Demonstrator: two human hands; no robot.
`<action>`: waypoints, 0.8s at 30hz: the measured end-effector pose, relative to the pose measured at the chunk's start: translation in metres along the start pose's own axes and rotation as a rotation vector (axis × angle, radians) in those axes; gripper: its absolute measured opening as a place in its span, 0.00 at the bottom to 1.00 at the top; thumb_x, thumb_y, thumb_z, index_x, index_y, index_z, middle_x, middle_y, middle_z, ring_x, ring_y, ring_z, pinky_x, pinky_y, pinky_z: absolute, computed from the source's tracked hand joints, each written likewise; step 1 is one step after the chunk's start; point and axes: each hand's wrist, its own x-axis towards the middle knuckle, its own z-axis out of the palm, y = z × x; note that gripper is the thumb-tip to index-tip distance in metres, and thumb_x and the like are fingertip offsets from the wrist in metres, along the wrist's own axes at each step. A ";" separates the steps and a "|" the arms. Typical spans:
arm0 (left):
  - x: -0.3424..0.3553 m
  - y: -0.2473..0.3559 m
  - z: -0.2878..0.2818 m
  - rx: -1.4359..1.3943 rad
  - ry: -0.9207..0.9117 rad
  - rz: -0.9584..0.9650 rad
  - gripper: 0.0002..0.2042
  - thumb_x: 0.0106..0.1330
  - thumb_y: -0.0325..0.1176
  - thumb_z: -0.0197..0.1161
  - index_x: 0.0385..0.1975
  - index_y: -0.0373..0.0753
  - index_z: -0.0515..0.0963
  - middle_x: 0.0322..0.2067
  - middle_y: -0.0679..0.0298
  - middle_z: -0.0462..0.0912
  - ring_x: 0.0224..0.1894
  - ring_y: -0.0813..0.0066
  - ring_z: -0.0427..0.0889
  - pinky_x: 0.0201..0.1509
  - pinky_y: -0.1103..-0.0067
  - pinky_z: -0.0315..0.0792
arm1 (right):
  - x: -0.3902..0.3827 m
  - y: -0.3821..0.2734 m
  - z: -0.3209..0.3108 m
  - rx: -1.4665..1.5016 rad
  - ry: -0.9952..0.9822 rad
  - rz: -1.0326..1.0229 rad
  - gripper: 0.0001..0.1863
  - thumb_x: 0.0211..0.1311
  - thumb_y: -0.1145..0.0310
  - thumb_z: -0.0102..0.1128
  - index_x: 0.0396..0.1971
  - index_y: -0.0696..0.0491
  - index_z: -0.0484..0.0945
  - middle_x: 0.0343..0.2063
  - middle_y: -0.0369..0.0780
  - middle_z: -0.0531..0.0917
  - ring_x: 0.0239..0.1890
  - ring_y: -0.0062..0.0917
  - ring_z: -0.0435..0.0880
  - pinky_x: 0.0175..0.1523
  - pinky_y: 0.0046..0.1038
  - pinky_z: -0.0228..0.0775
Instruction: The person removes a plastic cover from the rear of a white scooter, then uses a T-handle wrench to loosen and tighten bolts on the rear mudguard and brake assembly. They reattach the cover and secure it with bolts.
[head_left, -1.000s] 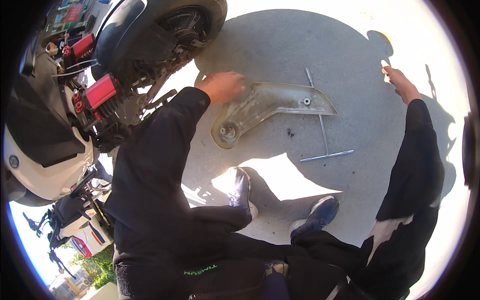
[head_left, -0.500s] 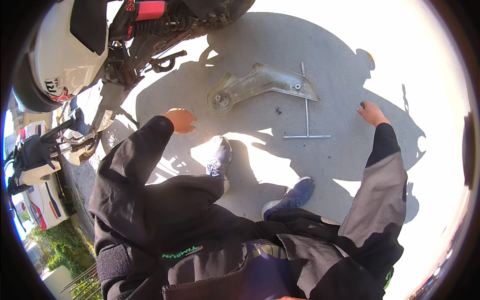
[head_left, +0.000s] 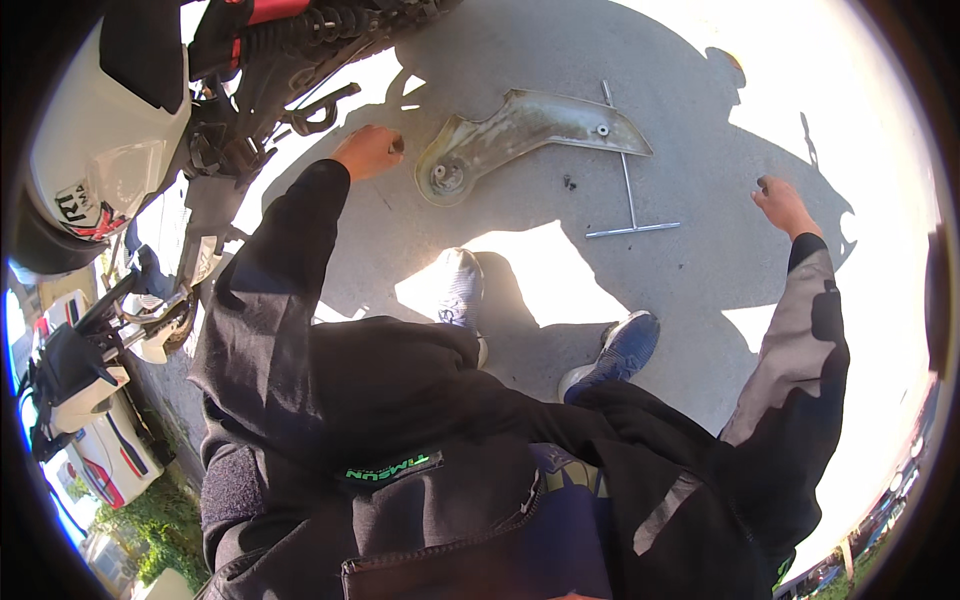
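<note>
A: Left hand curled shut at 11 o'clock, small dark bit at its fingertips, can't tell what. Swingarm-like metal cover just beside it, on the concrete.

B: Right hand at 2, pinching something tiny, unclear. T-handle wrench between. Since 0.5 s ago the left hand moved up toward the cover.

The ground is grey concrete, partly in sun and partly in shadow. On it lie a curved metal cover plate, a T-handle wrench just beside the plate's right end, and small dark bolts between them.
</note>
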 end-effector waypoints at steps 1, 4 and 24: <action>0.007 -0.001 0.002 0.000 0.045 0.015 0.16 0.65 0.39 0.64 0.49 0.38 0.82 0.44 0.52 0.88 0.49 0.53 0.86 0.56 0.64 0.78 | -0.007 0.008 0.009 -0.004 -0.018 0.033 0.24 0.68 0.61 0.61 0.56 0.63 0.79 0.55 0.54 0.82 0.61 0.47 0.79 0.65 0.41 0.71; 0.020 0.004 0.007 -0.083 0.157 0.035 0.17 0.66 0.40 0.63 0.50 0.37 0.82 0.44 0.52 0.88 0.49 0.53 0.86 0.56 0.64 0.77 | -0.015 -0.002 0.032 -0.004 -0.051 0.009 0.22 0.68 0.59 0.61 0.52 0.62 0.82 0.49 0.55 0.85 0.56 0.48 0.82 0.60 0.43 0.73; 0.089 0.038 0.059 -0.153 0.338 0.211 0.30 0.65 0.37 0.66 0.65 0.37 0.66 0.57 0.43 0.78 0.58 0.45 0.80 0.62 0.61 0.74 | -0.052 -0.210 0.182 -0.026 0.459 -0.050 0.16 0.52 0.60 0.64 0.33 0.58 0.81 0.33 0.53 0.86 0.35 0.50 0.86 0.44 0.48 0.78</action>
